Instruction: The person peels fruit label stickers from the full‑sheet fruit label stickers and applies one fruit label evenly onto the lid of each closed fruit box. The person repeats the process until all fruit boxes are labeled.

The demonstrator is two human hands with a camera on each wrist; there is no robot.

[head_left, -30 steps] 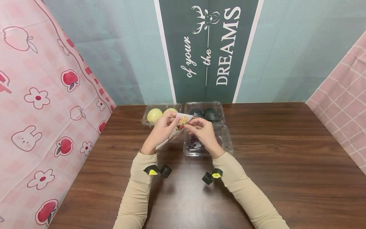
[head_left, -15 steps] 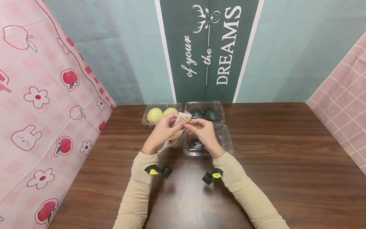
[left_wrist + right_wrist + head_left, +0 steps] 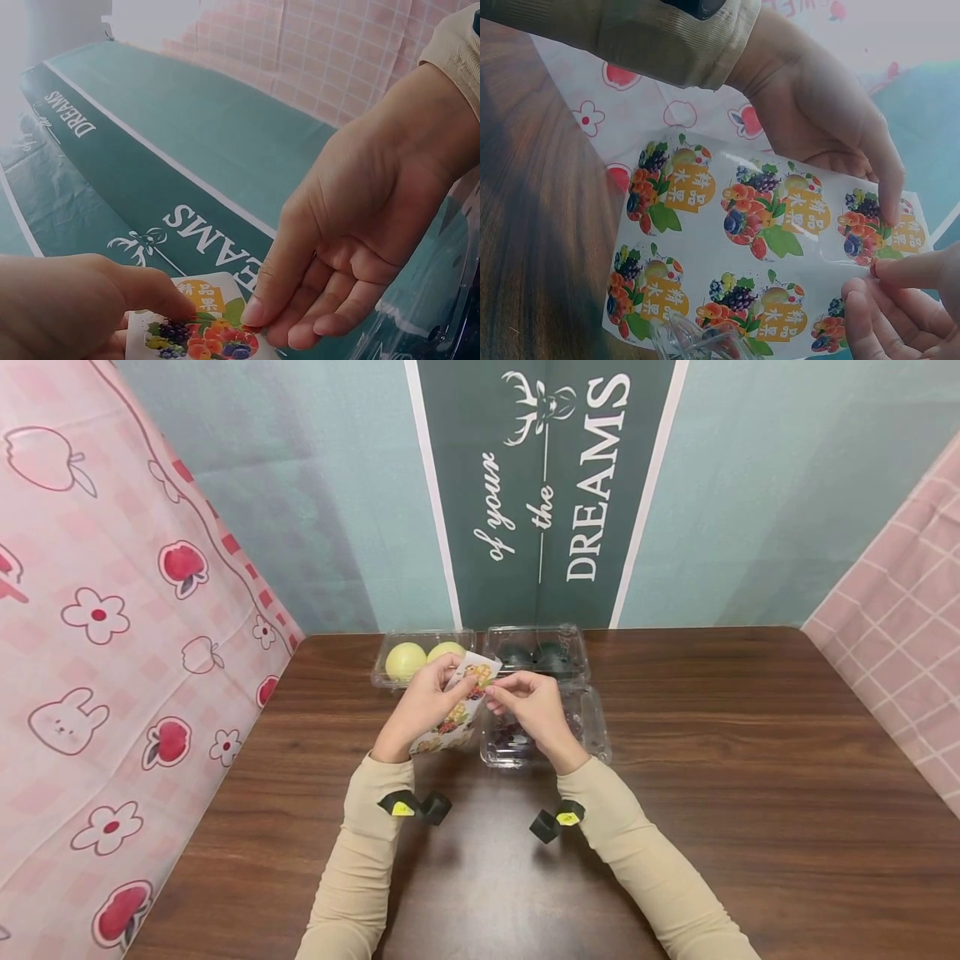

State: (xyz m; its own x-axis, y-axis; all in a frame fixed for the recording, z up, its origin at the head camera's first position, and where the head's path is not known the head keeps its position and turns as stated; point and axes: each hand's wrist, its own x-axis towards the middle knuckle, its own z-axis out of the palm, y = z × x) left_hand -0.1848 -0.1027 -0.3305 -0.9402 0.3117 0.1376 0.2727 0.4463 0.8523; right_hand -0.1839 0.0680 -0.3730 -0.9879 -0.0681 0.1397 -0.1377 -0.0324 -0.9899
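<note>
A white sheet of fruit-print stickers (image 3: 691, 259) hangs between both hands, above the clear boxes. My left hand (image 3: 422, 703) grips it near its upper edge, thumb on the printed face and other fingers behind. At the same end, my right hand (image 3: 536, 708) pinches the sheet's edge beside one sticker (image 3: 202, 341) with thumb and forefinger, its other fingers loosely curled. Whether a sticker corner is lifted there cannot be told. In the right wrist view, several stickers with fruit clusters and yellow lettering patches show in rows.
Beyond the hands, a clear plastic box (image 3: 380, 680) holds yellow-green round fruits (image 3: 406, 661). Right of it, another clear box (image 3: 583, 652) has dark round fruits (image 3: 552, 658). A third clear box (image 3: 600, 745), with dark purple contents, sits in front, partly under the right hand.
The sheet has turned so more of its printed face shows to the head view. The left thumb has shifted on the sheet; the right hand has stayed nearly in place.
</note>
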